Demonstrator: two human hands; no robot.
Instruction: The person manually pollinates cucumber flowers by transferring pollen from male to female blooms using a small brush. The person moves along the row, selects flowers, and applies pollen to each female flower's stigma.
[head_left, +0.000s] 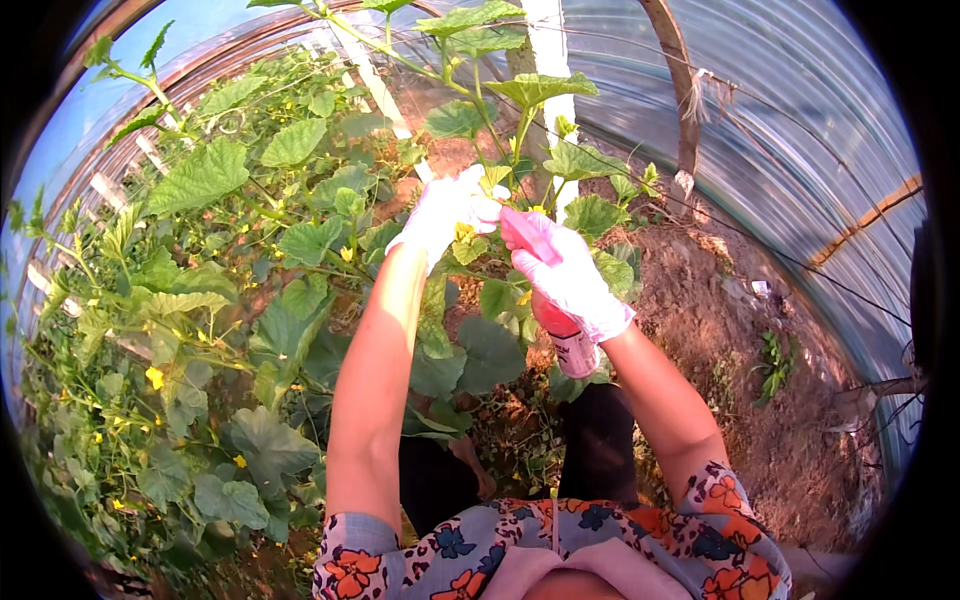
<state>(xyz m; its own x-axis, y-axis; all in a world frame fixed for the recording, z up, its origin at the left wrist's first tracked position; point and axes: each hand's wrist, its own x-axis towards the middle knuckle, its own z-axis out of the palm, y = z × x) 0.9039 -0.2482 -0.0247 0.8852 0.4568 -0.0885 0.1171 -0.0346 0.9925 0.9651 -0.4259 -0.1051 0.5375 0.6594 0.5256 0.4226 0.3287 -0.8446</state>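
In the head view my left hand (448, 212), in a white glove, is among the leaves of a cucurbit vine (484, 120). Glare blurs its fingers, so what lies between them cannot be told. A yellow flower (463, 231) shows just below those fingers. My right hand (566, 274), gloved too, grips a pink spray bottle (575, 351) by its neck. The bottle's pink spray head (528, 237) points up and left, close to the left fingertips. Its lower body hangs under the right wrist and bears writing.
Dense vines with yellow flowers (154, 377) fill the left side. A white post (551, 45) rises behind my hands. Thin wires (780, 251) cross on the right, before a plastic-film wall (795, 135) and a curved pole (679, 90). Bare soil (697, 322) lies at right.
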